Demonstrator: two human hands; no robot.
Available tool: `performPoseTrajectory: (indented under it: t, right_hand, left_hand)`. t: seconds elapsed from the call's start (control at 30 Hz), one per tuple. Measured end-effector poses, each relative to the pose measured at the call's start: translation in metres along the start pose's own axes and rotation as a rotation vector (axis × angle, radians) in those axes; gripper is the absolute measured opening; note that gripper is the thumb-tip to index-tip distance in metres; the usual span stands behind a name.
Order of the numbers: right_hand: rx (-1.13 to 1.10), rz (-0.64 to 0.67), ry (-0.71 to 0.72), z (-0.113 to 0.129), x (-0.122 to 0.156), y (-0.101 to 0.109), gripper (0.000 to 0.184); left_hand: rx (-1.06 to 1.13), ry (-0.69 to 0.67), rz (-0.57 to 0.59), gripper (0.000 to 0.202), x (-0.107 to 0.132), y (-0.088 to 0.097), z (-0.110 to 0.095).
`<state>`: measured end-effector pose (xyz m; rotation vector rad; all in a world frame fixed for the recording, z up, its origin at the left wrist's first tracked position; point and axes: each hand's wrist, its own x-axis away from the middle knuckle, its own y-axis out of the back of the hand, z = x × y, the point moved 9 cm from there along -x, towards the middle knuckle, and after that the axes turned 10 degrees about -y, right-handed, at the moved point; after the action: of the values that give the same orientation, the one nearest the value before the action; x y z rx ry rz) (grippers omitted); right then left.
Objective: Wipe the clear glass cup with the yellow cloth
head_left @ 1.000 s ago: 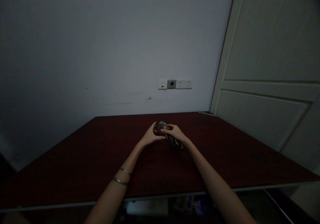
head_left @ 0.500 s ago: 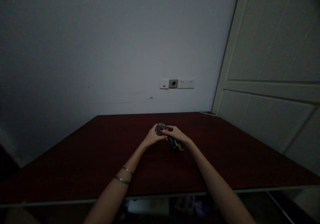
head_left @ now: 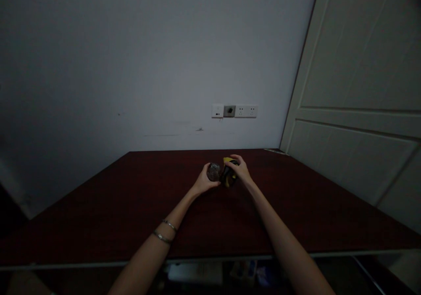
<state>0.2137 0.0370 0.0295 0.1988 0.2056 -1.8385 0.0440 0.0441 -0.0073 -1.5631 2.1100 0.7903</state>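
My left hand (head_left: 203,183) is closed round a small, round, brownish thing (head_left: 213,172) with a shiny, see-through-looking surface; its kind is hard to make out in the dim light. Close by on the right, a black-and-yellow object (head_left: 229,175) is gripped in my right hand (head_left: 240,168), thumb in front and fingers over its top. The two held things are side by side above the table's middle; I cannot tell whether they touch.
The dark red table (head_left: 131,207) reaches back to a pale wall with a row of sockets (head_left: 246,111). A panelled white door (head_left: 355,89) stands at the right. Below the table's front edge, a white item (head_left: 195,272) and other things lie in shadow.
My right hand has left the round brownish thing and taken hold of the black-and-yellow object, which is raised and turned. My left hand keeps its hold on the round thing.
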Motion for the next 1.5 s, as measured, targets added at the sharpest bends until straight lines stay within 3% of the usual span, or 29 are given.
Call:
performPoseTrajectory:
  t: [0.23, 0.37, 0.5, 0.7, 0.93, 1.03, 1.17, 1.27, 1.37, 1.5]
  right_hand:
    - [-0.013, -0.033, 0.133, 0.013, 0.014, -0.013, 0.051]
    - [-0.003, 0.069, 0.161, 0.015, 0.019, -0.026, 0.035]
    - [-0.052, 0.129, 0.16, 0.016, 0.021, -0.033, 0.032]
    - [-0.014, 0.129, 0.233, 0.017, 0.032, -0.04, 0.027]
    - [0.134, 0.145, 0.492, 0.042, 0.068, -0.057, 0.019]
    - [0.093, 0.127, 0.431, 0.038, 0.063, -0.055, 0.024]
    - [-0.013, 0.059, 0.158, 0.008, 0.032, -0.042, 0.033]
    - [-0.042, 0.044, 0.043, -0.008, 0.017, -0.036, 0.032]
    - [-0.013, 0.056, 0.093, -0.002, 0.019, -0.037, 0.028]
    - [0.083, 0.09, 0.285, 0.024, 0.042, -0.043, 0.023]
  left_hand:
    - [0.037, -0.101, 0.069, 0.083, 0.003, -0.014, -0.015]
    - [0.032, -0.144, 0.054, 0.08, 0.002, -0.014, -0.025]
    - [0.009, -0.127, 0.021, 0.078, 0.002, -0.012, -0.032]
    - [-0.016, -0.051, -0.016, 0.078, 0.005, -0.01, -0.019]
    - [0.153, -0.089, -0.104, 0.078, 0.001, 0.0, 0.002]
    - [0.172, -0.091, -0.085, 0.078, 0.0, -0.002, -0.001]
    - [0.153, -0.024, -0.009, 0.083, 0.004, -0.012, -0.008]
    - [0.087, -0.044, 0.059, 0.081, 0.007, -0.019, -0.017]
    - [0.037, -0.053, 0.06, 0.079, 0.008, -0.019, -0.019]
    - [0.068, -0.045, 0.019, 0.079, 0.005, -0.017, -0.012]
